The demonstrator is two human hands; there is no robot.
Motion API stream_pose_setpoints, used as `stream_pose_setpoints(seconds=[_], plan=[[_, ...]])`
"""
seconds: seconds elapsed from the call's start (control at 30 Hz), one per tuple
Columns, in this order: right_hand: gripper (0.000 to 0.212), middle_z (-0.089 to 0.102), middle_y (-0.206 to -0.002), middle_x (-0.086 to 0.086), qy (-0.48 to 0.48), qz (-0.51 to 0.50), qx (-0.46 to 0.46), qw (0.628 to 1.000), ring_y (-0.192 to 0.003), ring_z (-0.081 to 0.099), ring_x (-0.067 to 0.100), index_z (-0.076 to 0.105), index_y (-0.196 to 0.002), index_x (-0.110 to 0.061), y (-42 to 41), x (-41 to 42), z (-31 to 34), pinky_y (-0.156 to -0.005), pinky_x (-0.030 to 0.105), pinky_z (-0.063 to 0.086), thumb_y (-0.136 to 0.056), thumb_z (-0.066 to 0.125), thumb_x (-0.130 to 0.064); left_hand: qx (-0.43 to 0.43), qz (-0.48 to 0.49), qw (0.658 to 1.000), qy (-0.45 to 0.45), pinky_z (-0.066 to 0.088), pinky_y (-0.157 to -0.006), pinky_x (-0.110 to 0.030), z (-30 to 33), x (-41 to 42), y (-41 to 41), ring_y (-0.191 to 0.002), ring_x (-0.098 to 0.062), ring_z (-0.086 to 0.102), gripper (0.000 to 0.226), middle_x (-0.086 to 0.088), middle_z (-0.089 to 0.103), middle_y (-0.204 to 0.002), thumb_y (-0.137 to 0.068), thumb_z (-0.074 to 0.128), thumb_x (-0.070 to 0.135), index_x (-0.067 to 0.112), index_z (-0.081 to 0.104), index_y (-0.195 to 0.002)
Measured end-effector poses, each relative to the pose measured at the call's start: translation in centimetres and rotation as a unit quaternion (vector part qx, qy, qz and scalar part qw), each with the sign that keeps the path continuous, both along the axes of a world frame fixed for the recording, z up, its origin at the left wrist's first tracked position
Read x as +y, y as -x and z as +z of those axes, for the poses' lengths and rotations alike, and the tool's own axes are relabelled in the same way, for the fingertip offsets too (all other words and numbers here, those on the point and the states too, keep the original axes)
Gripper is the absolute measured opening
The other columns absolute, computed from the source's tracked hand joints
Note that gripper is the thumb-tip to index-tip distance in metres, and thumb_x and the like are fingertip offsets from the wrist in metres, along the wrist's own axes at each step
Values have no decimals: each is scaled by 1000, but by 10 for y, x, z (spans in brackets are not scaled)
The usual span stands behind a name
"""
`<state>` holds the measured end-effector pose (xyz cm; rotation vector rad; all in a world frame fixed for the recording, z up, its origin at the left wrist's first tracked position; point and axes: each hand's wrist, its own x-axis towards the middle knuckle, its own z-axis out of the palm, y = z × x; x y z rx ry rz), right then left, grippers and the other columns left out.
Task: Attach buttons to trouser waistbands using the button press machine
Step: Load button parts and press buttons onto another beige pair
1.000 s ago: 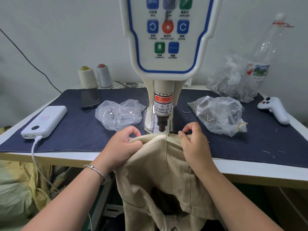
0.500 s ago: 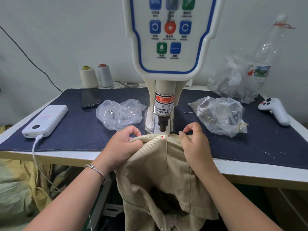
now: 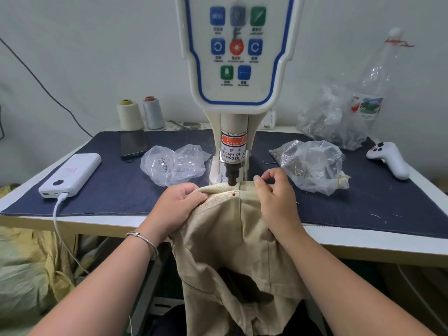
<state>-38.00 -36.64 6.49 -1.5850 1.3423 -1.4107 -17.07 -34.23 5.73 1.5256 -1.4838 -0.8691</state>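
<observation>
Beige trousers (image 3: 232, 238) hang over the near edge of the table (image 3: 363, 246), their waistband (image 3: 228, 189) raised to the foot of the button press machine (image 3: 236, 76). Your left hand (image 3: 175, 207) grips the bunched waistband fabric left of the machine's dark punch (image 3: 231, 174), fingers curled round the cloth; a silver bangle (image 3: 143, 240) circles that wrist. Your right hand (image 3: 274, 197) pinches the waistband edge just right of the punch, thumb and forefinger closed on the fabric. Between the two hands a small reddish spot (image 3: 233, 194) shows on the waistband, directly in front of the punch tip; whether it is a button or a light mark you cannot tell. The machine's control panel, with blue, green and red keys, stands above. On the navy cloth (image 3: 109, 190) covering the table: a clear bag of metal parts (image 3: 174, 164) left of the machine, a second clear bag (image 3: 312, 166) right of it, a white power bank (image 3: 71, 174) with its cable plugged in, a dark phone (image 3: 133, 144), and a white controller (image 3: 389, 158) at far right. Two thread cones (image 3: 140, 113) stand near the wall, and a crumpled plastic bottle (image 3: 375, 81) rises behind a further bag
</observation>
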Motion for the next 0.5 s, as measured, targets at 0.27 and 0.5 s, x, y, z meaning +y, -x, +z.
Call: stream_pose_setpoints(seconds=[0.27,0.5], plan=[[14,64,-71,2,-166,12,-134,977,-61,55,3,67,-82,-10,-8,21,41,-42,7,35,-93,61,-16,99,54,992,-50,36,-57,-30,31,21,2,-60,-15,47,23,-5,52,-65,-66,65,41,19,64,-59],[13,69,-72,3,-270,77,-210,936,-60,62,8,70,-83,-7,9,82,35,-49,13,45,-87,68,-19,97,-24,987,-126,35,-69,-32,42,58,2,-67,-17,48,44,-8,55,-71,-55,67,39,-1,66,-74]])
